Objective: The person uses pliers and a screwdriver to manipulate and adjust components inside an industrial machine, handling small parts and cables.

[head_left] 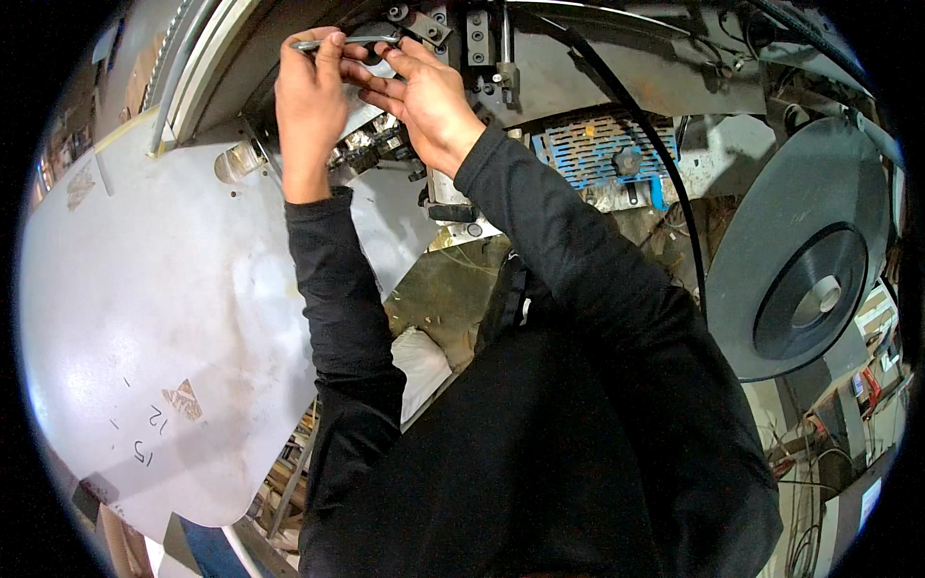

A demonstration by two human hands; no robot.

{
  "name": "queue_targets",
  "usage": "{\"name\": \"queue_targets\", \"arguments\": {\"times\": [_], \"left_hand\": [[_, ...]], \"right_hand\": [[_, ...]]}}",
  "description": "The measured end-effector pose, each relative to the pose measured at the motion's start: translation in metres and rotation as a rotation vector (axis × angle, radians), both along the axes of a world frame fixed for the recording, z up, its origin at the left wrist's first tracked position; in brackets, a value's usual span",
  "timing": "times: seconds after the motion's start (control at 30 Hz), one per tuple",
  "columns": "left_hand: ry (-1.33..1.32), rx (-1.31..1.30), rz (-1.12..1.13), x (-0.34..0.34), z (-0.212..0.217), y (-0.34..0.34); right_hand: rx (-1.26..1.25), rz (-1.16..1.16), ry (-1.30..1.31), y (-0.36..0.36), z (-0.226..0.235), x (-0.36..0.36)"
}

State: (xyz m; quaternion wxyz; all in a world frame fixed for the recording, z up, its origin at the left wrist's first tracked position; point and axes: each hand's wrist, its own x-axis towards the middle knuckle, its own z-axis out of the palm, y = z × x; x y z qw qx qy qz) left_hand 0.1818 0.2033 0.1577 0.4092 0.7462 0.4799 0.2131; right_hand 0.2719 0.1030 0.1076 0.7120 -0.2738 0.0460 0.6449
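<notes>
My left hand (313, 111) is closed around one end of a slim silver metal tool (361, 39), with the thumb pressing it against the fingers. The tool lies nearly level across the top of the view; its exact kind is hard to make out. At its other end, my right hand (438, 106) has thumb and forefinger drawn together on the tip, while its other fingers reach toward my left hand. Both hands are over a machine mechanism (371, 149) of dark metal parts, partly covered by the fingers. A bolted metal block (479, 39) stands just right of them.
A broad pale metal table (145, 289) curves along the left side. To the right are a perforated blue plate (602, 149) with a dark knob, a hanging black cable (689, 222) and a big grey disc (747, 250). Below the mechanism is a white bundle (417, 366).
</notes>
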Motion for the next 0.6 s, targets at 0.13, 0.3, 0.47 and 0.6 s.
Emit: {"name": "queue_targets", "arguments": {"times": [0.13,0.3,0.47,0.6], "left_hand": [[0.124,0.042,-0.187,0.002,0.015,0.010],[0.239,-0.018,-0.181,0.030,0.035,0.006],[0.091,-0.171,-0.035,0.016,0.018,0.012],[0.050,-0.053,-0.123,-0.007,-0.006,0.016]], "right_hand": [[0.010,0.009,-0.037,0.000,-0.004,-0.002],[0.030,-0.016,-0.100,0.000,-0.011,-0.006],[0.078,-0.020,-0.105,0.000,-0.015,-0.009],[0.006,-0.057,-0.021,0.002,-0.019,-0.014]]}}
